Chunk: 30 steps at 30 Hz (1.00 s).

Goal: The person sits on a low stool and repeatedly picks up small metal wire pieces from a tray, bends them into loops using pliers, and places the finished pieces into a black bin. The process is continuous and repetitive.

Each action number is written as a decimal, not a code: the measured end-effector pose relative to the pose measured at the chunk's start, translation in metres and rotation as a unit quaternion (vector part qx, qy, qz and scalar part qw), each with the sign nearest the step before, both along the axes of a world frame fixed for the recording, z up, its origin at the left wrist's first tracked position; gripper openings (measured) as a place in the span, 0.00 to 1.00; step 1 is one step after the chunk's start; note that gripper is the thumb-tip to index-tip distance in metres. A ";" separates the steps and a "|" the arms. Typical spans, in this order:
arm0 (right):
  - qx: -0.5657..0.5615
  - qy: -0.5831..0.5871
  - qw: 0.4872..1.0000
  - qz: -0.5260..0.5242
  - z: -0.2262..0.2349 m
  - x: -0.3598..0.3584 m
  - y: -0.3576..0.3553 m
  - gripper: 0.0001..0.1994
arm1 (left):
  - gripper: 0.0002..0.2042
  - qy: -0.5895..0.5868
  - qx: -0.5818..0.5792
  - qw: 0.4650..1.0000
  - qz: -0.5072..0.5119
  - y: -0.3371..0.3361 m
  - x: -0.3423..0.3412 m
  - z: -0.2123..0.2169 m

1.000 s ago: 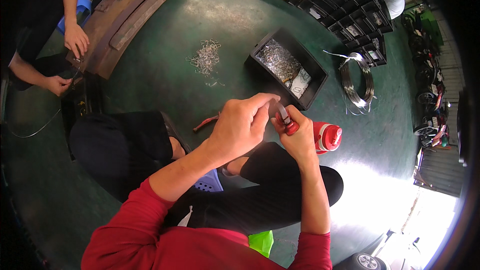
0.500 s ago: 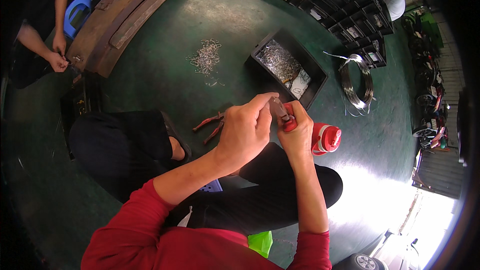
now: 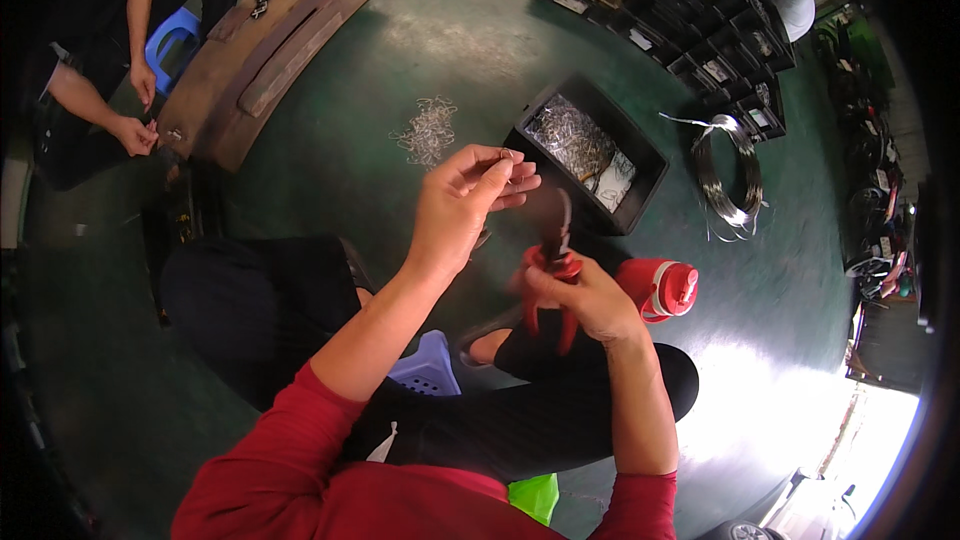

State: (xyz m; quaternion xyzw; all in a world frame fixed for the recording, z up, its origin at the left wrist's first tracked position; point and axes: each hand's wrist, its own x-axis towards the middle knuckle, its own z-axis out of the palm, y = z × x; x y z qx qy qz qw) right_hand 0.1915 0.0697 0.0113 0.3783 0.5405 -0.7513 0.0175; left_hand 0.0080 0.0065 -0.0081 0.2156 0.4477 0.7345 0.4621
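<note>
Two hands apart: pliers [image 3: 552, 270] right, perhaps wire [image 3: 508, 155] left.

The pliers [image 3: 553, 270] are motion-blurred; what the left hand [image 3: 462, 205] pinches is perhaps wire, too small to tell

We have a single view, worn on the head and looking steeply down, close over our left hand [image 3: 462, 202] and right hand [image 3: 580, 302]. The fisheye bends the green floor [image 3: 380, 70] outward, and a dark rim closes the picture's edges.
</note>
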 end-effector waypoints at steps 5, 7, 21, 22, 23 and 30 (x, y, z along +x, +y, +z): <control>-0.164 0.087 0.981 0.050 0.006 -0.010 -0.009 0.20 | 0.08 -0.020 0.036 0.999 0.019 -0.001 0.007 0.004; -0.199 0.098 0.974 0.044 0.007 -0.011 -0.009 0.20 | 0.09 0.024 0.038 0.999 0.020 -0.001 0.010 0.006; -0.094 0.043 0.994 0.033 0.007 -0.003 -0.006 0.16 | 0.13 0.118 0.105 0.987 -0.011 -0.001 0.007 0.001; -0.018 -0.008 0.999 0.032 0.006 -0.001 -0.004 0.16 | 0.15 0.097 0.086 0.991 -0.019 -0.002 -0.002 0.003; 0.059 -0.047 0.997 0.028 0.004 0.001 -0.003 0.16 | 0.18 0.082 0.075 0.993 -0.031 -0.002 -0.014 0.006; 0.300 -0.147 0.943 -0.010 -0.002 0.001 -0.005 0.17 | 0.15 0.203 -0.081 0.960 -0.173 -0.007 -0.031 0.019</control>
